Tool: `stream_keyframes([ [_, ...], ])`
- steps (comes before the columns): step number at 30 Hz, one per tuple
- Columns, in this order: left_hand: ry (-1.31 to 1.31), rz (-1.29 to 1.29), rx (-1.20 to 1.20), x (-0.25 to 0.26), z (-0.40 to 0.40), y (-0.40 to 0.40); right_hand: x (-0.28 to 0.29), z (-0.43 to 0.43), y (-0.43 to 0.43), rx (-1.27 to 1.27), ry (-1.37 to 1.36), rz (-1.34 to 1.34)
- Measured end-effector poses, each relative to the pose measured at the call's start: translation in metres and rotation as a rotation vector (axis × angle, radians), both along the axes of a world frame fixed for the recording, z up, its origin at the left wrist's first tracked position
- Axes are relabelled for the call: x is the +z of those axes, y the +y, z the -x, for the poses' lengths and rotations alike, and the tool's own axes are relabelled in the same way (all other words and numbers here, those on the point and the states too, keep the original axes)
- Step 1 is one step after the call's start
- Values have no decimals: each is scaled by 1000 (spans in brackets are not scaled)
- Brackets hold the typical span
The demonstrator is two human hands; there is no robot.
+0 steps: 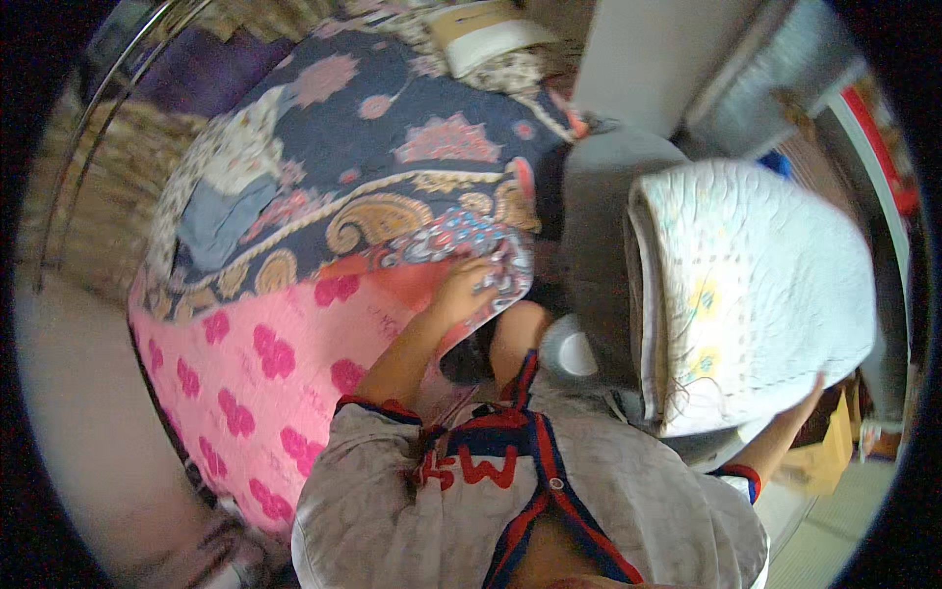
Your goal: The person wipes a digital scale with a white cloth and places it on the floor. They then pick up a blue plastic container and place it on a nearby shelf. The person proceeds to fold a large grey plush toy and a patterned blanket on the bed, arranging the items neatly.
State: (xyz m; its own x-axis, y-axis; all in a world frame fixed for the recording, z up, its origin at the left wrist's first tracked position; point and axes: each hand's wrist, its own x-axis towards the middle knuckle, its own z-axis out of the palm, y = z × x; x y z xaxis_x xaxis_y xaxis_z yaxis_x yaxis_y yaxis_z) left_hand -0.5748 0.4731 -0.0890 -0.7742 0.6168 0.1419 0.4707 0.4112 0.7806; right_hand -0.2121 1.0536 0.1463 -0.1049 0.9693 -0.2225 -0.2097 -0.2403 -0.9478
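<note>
My left hand (469, 286) lies on the multicoloured patterned cloth (508, 269) at the right edge of a bed; blur hides whether the fingers grip it. Beside that arm spreads a pink sheet with darker pink flowers (272, 352). A dark blue cloth with pink and paisley designs (331, 110) covers the far part of the bed. On my right, a thick folded white and pale blue quilt (773, 272) stands over a grey seat (600, 221). My right hand (818, 384) touches the quilt's lower right edge, its fingers mostly hidden.
A small grey-blue cloth (224, 217) lies on the bed's left part. Curved metal rails (96, 125) rise at the far left. Near the bed's far end is a tan and white object (489, 37). An open cardboard box (820, 453) sits on the floor at lower right.
</note>
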Motion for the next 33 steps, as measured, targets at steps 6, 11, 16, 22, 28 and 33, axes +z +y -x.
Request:
stream_keyframes([
  [6,-297,-267,900,-94,-56,-144,-13,93,-45,-89,-1186,-1404],
  [11,-806,-215,901,-109,-89,-69,25,255,-170,609,-442,-1428],
  [16,-976,-669,798,-16,-59,-22,-13,281,-370,1463,-168,-1439],
  [22,-733,-1461,744,111,44,-54,-71,253,-437,2391,-307,-448],
  [28,-494,-1475,500,216,-37,-141,-154,322,-393,1782,-105,657],
  [33,-723,-1523,513,184,-161,-203,-173,397,-420,1293,-25,797],
])
